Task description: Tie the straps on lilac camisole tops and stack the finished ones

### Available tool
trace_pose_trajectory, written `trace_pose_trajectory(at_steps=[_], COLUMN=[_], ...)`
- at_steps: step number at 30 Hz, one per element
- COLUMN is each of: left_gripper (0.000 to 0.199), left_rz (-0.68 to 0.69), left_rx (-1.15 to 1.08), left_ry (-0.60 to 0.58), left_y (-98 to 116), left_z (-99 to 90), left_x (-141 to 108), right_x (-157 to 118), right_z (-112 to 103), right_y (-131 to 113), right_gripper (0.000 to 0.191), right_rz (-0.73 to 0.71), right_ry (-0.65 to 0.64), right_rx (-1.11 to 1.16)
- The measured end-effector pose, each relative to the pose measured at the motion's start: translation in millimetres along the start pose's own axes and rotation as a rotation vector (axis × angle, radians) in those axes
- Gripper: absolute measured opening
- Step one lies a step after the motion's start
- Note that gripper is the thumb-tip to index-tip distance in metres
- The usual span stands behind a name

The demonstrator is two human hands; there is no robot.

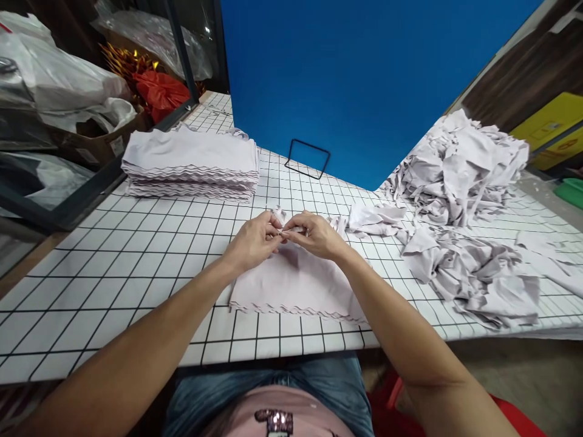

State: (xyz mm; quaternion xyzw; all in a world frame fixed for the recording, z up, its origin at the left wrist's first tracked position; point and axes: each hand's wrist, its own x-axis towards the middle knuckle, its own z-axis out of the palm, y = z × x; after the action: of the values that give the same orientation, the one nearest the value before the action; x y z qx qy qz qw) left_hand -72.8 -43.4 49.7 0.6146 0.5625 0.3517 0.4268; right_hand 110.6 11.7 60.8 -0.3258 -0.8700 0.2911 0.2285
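A pale pinkish-grey fabric piece (296,285) with a wavy front edge lies on the checked tabletop before me. At its far edge, my left hand (255,241) pinches the cloth between thumb and fingers. My right hand (316,235) pinches the same edge right beside it, the fingertips of both hands almost meeting. A small bunched bit of fabric pokes up just beyond my fingers. Whatever lies exactly between the fingertips is too small to make out.
A stack of folded wavy-edged fabric (191,164) sits at the back left. Crumpled fabric scraps (460,170) are heaped on the right, with more loose scraps (478,273) nearer. A large blue panel (364,79) stands behind, by a thin black wire frame (308,159).
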Motion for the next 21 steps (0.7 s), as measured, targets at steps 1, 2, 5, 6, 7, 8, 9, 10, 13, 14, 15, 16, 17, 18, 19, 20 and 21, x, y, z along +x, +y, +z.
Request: trace_pose_trajectory(at_steps=[1, 2, 5, 6, 7, 8, 9, 10, 13, 14, 15, 16, 17, 18, 19, 20, 21], left_gripper=[0.024, 0.023, 0.019, 0.018, 0.017, 0.016, 0.015, 0.014, 0.008, 0.008, 0.009, 0.009, 0.010, 0.012, 0.013, 0.014, 0.015], left_rz=[0.029, 0.062, 0.154, 0.175, 0.187, 0.191, 0.186, 0.176, 0.151, 0.144, 0.133, 0.120, 0.105, 0.090, 0.080, 0.073, 0.068], left_rx=[0.071, 0.161, 0.423, 0.472, 0.497, 0.502, 0.496, 0.481, 0.422, 0.398, 0.376, 0.360, 0.349, 0.343, 0.340, 0.339, 0.337], left_ry=[0.010, 0.016, -0.032, -0.061, -0.085, -0.104, -0.115, -0.116, -0.108, -0.106, -0.105, -0.106, -0.106, -0.106, -0.107, -0.107, -0.105], left_y=[-0.7, -1.5, -4.5, -5.8, -7.1, -8.4, -9.6, -10.7, -12.7, -13.0, -13.0, -12.9, -12.6, -12.4, -12.2, -12.0, -12.0], left_z=[0.3, 0.4, 0.8, 1.3, 2.1, 3.0, 4.0, 5.0, 7.3, 7.9, 8.3, 8.7, 9.1, 9.5, 10.0, 10.4, 10.9], left_x=[0.4, 0.9, 2.4, 3.0, 3.5, 3.9, 4.4, 4.7, 5.1, 4.9, 4.6, 4.2, 3.8, 3.3, 3.0, 2.8, 2.7], right_x=[-1.7, -3.4, -7.6, -8.6, -9.4, -9.9, -10.4, -10.8, -11.9, -12.3, -12.6, -12.8, -13.0, -13.1, -13.3, -13.4, -13.5], right_z=[1.2, 2.1, 2.0, 1.1, 0.0, -1.1, -2.1, -2.9, -3.0, -2.3, -1.4, -0.5, 0.3, 1.0, 1.4, 1.6, 1.6], right_y=[1.4, 3.1, 8.6, 10.3, 11.7, 12.9, 14.0, 15.0, 18.6, 20.0, 21.3, 22.5, 23.4, 24.1, 24.3, 24.3, 24.0], right_gripper=[0.015, 0.015, 0.018, 0.020, 0.022, 0.023, 0.024, 0.024, 0.022, 0.022, 0.022, 0.022, 0.022, 0.022, 0.022, 0.021, 0.021], right_rz=[0.022, 0.045, 0.125, 0.154, 0.183, 0.207, 0.221, 0.225, 0.209, 0.203, 0.199, 0.194, 0.189, 0.183, 0.178, 0.174, 0.170], right_ry=[0.017, 0.029, 0.023, 0.011, -0.003, -0.019, -0.042, -0.067, -0.114, -0.120, -0.125, -0.133, -0.144, -0.155, -0.164, -0.170, -0.177], right_rx=[0.004, 0.015, 0.113, 0.158, 0.198, 0.231, 0.261, 0.293, 0.368, 0.382, 0.388, 0.388, 0.386, 0.384, 0.381, 0.377, 0.372])
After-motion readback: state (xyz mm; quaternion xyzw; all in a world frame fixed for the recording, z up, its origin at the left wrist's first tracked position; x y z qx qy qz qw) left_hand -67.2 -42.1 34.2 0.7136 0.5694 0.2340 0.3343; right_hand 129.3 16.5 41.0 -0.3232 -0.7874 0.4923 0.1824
